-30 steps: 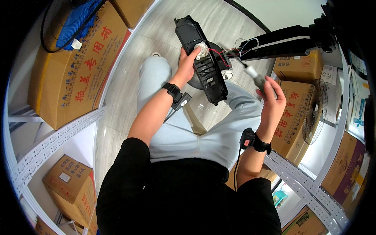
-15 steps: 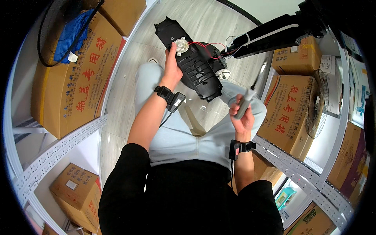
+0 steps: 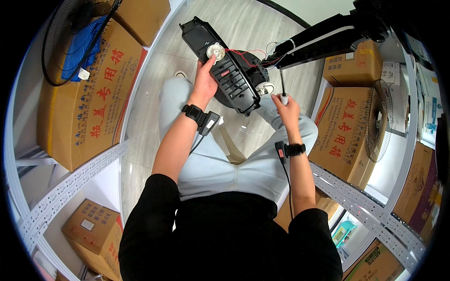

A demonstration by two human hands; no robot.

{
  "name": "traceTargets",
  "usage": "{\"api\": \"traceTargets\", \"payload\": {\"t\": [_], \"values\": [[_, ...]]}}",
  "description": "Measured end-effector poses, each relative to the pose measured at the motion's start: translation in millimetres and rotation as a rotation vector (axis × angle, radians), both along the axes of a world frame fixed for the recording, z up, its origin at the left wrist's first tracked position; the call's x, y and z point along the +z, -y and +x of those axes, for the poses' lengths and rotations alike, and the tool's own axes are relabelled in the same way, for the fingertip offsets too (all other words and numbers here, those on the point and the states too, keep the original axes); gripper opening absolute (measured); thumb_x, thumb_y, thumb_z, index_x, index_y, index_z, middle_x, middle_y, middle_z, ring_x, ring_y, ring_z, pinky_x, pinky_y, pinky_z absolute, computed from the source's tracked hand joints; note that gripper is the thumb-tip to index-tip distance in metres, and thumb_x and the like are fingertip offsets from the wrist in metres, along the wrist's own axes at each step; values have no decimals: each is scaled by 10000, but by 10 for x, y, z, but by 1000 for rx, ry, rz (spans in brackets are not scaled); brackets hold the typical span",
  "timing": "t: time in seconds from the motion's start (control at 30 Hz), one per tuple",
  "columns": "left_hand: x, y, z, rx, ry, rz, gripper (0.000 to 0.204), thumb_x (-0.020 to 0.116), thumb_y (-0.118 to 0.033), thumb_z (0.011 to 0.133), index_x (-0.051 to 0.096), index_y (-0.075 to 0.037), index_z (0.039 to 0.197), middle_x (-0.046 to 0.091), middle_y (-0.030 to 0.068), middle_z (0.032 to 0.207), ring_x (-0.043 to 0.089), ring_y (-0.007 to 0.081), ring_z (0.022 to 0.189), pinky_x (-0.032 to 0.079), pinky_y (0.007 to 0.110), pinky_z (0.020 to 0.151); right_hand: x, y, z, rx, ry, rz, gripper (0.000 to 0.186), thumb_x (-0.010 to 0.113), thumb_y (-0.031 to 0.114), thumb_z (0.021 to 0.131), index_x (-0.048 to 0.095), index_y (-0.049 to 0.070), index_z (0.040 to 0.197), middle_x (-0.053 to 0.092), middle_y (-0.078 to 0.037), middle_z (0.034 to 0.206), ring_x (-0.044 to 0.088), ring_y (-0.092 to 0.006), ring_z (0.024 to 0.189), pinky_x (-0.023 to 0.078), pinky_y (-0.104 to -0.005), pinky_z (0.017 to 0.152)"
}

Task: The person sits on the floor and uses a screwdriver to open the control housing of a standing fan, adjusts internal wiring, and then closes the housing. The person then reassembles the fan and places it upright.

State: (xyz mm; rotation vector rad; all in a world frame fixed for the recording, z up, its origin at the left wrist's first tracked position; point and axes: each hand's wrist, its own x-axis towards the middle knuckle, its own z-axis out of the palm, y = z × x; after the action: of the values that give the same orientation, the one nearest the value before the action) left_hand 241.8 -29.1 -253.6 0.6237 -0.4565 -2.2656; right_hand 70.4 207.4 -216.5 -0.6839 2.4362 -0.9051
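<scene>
My left hand grips the near left edge of a long black plastic housing with slatted openings. Its thumb rests against a round whitish part set in the housing. Thin red wires run from that part toward a long black body at the upper right. In my right hand is a screwdriver, its pale handle partly hidden by the fingers and its dark shaft pointing away from me. The screwdriver is apart from the housing, to its right.
Below the housing is a dark round piece, partly covered. Cardboard boxes fill the left shelf, with a black wire fan grille by them. On the right, another grille leans against a box. Perforated metal shelf rails flank me.
My right hand has moved up and slightly left, turning the screwdriver more upright and closer to the long black body. The housing has shifted slightly left and tilted in my left hand.
</scene>
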Motion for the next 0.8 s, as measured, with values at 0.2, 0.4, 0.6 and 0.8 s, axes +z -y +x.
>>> {"api": "traceTargets", "payload": {"t": [0.2,0.4,0.6,0.8], "values": [[-106,26,-41,20,-1,10,379,653,-272,976,485,-144,1290,617,48,1223,632,211,1070,568,433,838,-498,310,-189,191,-500,-89,277,735,279,845,728,128,1077,701,-132,1069,688,-350,860,546,-430,748],[-172,66,-19,36,16,37,377,642,-298,986,481,-146,1291,610,44,1226,631,212,1063,581,432,819,-644,534,-196,140,-632,40,399,726,293,855,656,118,1206,657,-102,1201,692,-337,889,564,-431,777],[15,-19,-15,67,75,82,389,635,-327,987,486,-152,1300,603,42,1244,618,219,1097,559,444,887,-726,646,-329,120,-587,181,376,734,317,845,668,125,1161,662,-98,1151,685,-351,906,560,-443,765],[-13,-11,-16,72,82,65,421,631,-356,981,511,-136,1318,622,49,1249,621,226,1122,543,444,932,-786,627,-415,180,-578,192,367,728,299,838,668,116,1151,679,-123,1062,679,-363,892,553,-462,766]]}}
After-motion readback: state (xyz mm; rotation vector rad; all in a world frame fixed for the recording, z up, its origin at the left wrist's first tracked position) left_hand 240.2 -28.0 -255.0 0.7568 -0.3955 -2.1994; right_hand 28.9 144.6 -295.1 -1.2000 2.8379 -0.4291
